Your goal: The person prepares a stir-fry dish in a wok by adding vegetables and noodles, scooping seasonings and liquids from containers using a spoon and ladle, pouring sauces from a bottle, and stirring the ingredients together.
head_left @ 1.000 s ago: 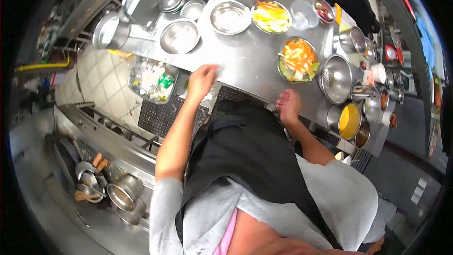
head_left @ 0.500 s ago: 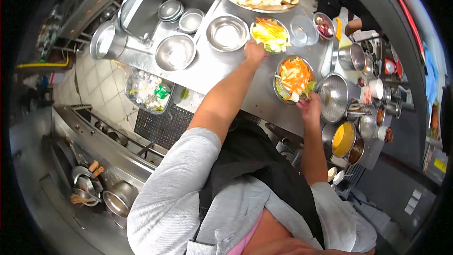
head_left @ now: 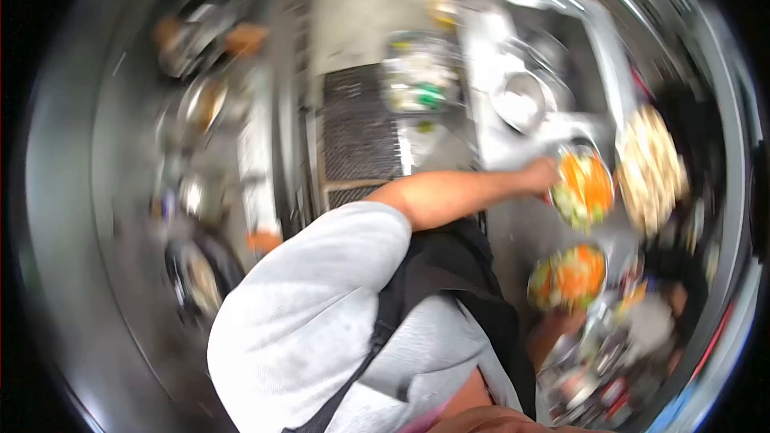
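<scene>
Much of the view is smeared by motion. My left hand [head_left: 542,176] is closed at the near rim of a metal bowl of cut vegetables [head_left: 585,186], with orange strips and pale green pieces in it. A second bowl of similar cut vegetables [head_left: 571,277] sits nearer my body on the right. My right hand [head_left: 565,321] is at this second bowl's near edge, its fingers blurred but seemingly gripping the rim. Both bowls are upright at the metal counter [head_left: 509,228].
An oval tray of pale pieces [head_left: 651,172] lies beyond the first bowl. Metal bowls [head_left: 523,102] stand by the sink [head_left: 573,40]. Below the counter edge is a clear bin with scraps [head_left: 419,72]. A stove with pans [head_left: 200,273] is at left; another person's dark clothing [head_left: 688,124] shows at right.
My view has swung round, so the sink and tray now appear at the upper right and the stove fills more of the left. Both hands stay at the two vegetable bowls.
</scene>
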### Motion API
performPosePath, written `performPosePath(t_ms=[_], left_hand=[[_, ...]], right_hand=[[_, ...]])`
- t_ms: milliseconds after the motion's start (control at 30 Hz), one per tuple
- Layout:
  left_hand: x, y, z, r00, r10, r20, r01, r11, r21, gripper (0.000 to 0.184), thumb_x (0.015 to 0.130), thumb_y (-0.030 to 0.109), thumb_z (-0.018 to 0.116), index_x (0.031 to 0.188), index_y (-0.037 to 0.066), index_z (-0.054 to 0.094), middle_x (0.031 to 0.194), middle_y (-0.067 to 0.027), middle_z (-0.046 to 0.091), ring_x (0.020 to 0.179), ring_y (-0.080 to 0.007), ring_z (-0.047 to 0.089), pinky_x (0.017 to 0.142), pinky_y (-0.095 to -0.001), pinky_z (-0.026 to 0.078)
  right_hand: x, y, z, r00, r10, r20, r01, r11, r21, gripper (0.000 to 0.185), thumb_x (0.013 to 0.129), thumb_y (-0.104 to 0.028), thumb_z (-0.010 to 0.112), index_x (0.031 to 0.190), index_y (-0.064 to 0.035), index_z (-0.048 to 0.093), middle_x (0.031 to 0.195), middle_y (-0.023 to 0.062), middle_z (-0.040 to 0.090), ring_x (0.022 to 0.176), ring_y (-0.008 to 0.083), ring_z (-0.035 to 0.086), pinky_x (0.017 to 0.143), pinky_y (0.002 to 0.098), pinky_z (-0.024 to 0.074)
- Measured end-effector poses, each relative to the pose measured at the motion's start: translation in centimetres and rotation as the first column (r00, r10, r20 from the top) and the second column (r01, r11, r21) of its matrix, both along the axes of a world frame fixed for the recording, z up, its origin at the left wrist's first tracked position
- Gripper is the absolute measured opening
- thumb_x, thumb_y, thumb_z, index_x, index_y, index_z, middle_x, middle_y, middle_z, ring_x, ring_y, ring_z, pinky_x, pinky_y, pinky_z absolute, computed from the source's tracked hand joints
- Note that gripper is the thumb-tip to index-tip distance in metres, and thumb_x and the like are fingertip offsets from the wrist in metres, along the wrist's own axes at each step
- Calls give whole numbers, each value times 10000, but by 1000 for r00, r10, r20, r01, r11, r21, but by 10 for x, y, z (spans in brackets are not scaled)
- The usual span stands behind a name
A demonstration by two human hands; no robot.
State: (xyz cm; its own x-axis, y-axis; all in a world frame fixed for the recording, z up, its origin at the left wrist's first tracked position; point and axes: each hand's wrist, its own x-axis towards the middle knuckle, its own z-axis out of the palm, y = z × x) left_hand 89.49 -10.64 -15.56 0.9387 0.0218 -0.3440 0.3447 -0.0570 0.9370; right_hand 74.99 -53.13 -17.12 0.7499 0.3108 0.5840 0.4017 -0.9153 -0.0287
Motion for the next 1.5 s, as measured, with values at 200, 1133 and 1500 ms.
performPosePath(t_ms=[200, 1133, 1500], left_hand=[[-172, 191, 30, 876, 475, -84, -465, 786, -407, 193, 827, 36, 594, 972, -70, 665, 806, -162, 712, 580, -226, 712, 503, -350, 595], [-1065, 294, 23, -41, 685, 727, 26, -727, 686, 58, 830, 143, 615, 795, 140, 569, 1306, -102, 647, 763, -346, 699, 616, -453, 563], [-1083, 265, 95, -83, 417, 905, 54, -905, 422, 151, 767, 22, 671, 744, 62, 527, 1260, -146, 664, 842, -324, 699, 633, -386, 562]], right_hand=[[90, 176, 87, 722, 419, -550, 148, 684, 714, 361, 877, -121, 587, 1179, 75, 583, 1112, 215, 622, 1028, 336, 626, 913, 445, 503], [-507, 901, 117, -595, 602, -532, -644, 39, 764, 67, 862, -81, 630, 813, -36, 620, 723, 22, 613, 642, 115, 525, 608, 314, 470], [-751, 898, 103, -653, 695, -303, -679, -713, -173, 132, 869, -156, 557, 906, -112, 676, 950, 151, 712, 837, 332, 717, 718, 455, 585]])
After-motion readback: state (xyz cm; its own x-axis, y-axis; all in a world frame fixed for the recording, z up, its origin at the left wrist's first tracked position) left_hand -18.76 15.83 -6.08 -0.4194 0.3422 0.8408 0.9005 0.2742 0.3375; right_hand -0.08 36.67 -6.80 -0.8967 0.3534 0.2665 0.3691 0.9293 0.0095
